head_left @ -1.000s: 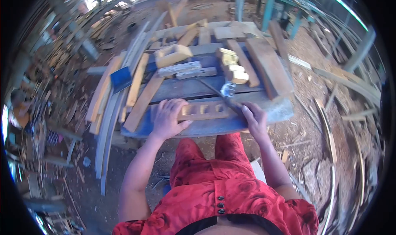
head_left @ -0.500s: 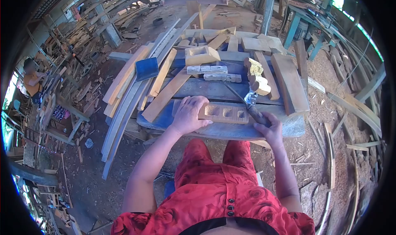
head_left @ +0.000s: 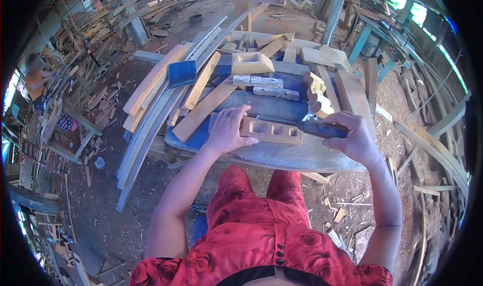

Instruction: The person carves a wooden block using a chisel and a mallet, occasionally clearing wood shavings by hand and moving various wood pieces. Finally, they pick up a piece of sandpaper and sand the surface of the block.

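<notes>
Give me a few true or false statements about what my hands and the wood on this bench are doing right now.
1. The left hand presses on the wooden block with three recesses. True.
2. The right hand is empty. False: it grips the dark handle of a tool laid across the block.
3. The block lies on the floor. False: it rests on the workbench.
4. A blue square piece sits among the planks at the left. True.

Blue workbench (head_left: 282, 158), carved wood block (head_left: 270, 130), planks (head_left: 201, 110), offcuts (head_left: 257, 81)
</notes>
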Demonstrator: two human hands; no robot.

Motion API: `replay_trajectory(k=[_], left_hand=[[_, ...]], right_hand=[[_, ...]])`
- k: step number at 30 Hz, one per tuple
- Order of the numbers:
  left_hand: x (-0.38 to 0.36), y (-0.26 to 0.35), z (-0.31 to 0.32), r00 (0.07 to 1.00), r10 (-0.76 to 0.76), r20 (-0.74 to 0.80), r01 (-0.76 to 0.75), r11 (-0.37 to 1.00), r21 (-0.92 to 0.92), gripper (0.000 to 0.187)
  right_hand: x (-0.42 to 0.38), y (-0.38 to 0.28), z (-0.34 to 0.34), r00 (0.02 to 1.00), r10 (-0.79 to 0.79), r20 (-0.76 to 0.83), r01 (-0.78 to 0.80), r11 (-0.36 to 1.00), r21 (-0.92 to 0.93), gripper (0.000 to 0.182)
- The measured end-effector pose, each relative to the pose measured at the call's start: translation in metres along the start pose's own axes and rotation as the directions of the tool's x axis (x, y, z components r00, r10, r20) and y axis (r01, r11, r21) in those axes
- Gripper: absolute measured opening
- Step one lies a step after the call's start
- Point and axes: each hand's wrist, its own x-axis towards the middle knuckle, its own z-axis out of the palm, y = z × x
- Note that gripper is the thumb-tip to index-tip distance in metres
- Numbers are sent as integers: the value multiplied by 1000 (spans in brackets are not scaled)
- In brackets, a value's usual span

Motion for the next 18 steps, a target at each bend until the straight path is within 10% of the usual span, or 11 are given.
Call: replay_trajectory(k=[11, 18], left_hand=[[-1, -8, 10, 991, 123, -44, -120, 991, 56, 71], [-2, -7, 10, 994, 100, -41, -99, 994, 36, 66]], right_hand=[[58, -66, 3, 958, -103, 269, 240, 802, -547, 33], [85, -77, 41, 911, -361, 198, 344, 932, 117, 18]])
